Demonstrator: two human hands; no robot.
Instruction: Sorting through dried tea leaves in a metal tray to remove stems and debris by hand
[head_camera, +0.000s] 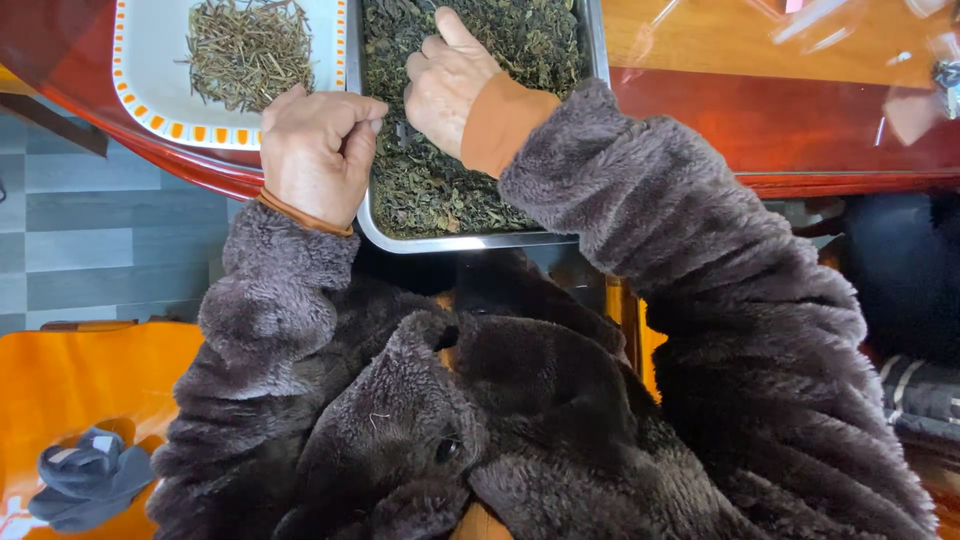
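- Metal tray (470, 240) of dark dried leaves (430, 190) sits on red-brown worktop (800, 120), near edge overhanging toward the person.
- Right hand (447, 82) lies palm-down on the leaves, fingers loosely spread, nothing visibly held.
- Left hand (318, 150) at tray's left rim, fingers curled, thumb against fingertips; can't tell if anything is pinched.
- White plate with orange-dotted rim (150, 70) just left of tray, holds pile of thin dried stems (248, 52).
- Dark fuzzy sleeves, orange cuffs.
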